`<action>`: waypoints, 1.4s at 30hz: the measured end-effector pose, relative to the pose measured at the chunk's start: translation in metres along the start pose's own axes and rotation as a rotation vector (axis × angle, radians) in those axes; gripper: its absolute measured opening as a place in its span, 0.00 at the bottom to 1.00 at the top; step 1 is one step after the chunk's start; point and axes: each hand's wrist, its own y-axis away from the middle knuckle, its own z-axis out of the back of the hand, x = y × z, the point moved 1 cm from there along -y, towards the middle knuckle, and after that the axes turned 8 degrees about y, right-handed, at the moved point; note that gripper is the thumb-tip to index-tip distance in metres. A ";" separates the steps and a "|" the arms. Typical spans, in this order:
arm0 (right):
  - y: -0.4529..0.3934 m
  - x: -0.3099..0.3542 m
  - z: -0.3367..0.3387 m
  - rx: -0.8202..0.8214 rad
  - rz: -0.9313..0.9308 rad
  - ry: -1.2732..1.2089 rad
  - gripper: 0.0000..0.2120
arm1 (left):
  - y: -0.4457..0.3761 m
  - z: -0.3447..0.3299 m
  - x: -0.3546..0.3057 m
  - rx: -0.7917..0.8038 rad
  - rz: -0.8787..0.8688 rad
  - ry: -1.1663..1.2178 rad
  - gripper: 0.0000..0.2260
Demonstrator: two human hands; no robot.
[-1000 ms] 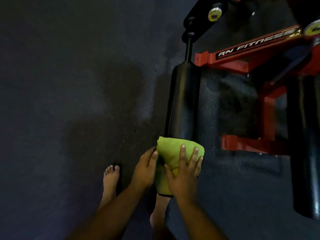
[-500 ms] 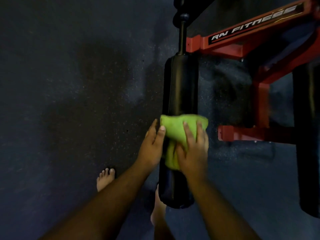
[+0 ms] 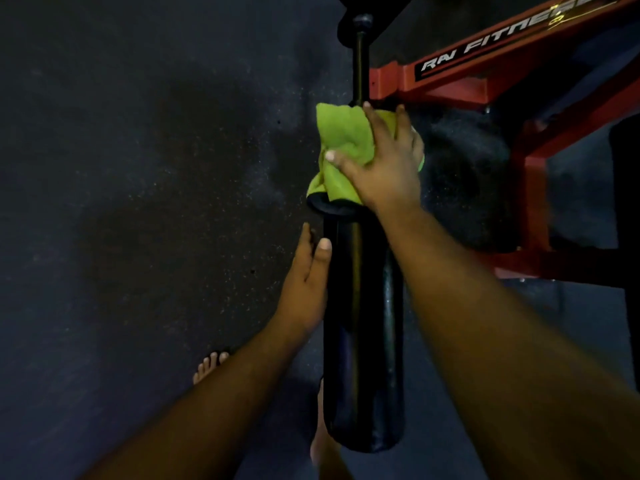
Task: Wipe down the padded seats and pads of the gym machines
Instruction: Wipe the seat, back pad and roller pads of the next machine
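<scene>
A long black padded roller (image 3: 360, 341) runs from the bottom centre up to a thin black rod at the top. A green cloth (image 3: 341, 140) is wrapped over the roller's far end. My right hand (image 3: 384, 161) presses flat on the cloth with its fingers spread around the pad. Lower down, my left hand (image 3: 306, 282) rests against the roller's left side, fingers together, thumb on the pad, holding no cloth.
The red machine frame (image 3: 450, 81) with white lettering stands to the right of the roller. A second dark pad (image 3: 627, 188) shows at the right edge. Dark speckled rubber floor (image 3: 138, 202) fills the left. My bare feet (image 3: 209, 367) are below the roller.
My right hand has slid the cloth from the roller's near end up to its far end. My left hand has come off the cloth and stayed lower on the pad's side.
</scene>
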 end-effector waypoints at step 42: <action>0.196 -0.034 -0.001 0.141 0.152 0.153 0.41 | 0.040 0.014 -0.016 -0.009 0.241 0.143 0.34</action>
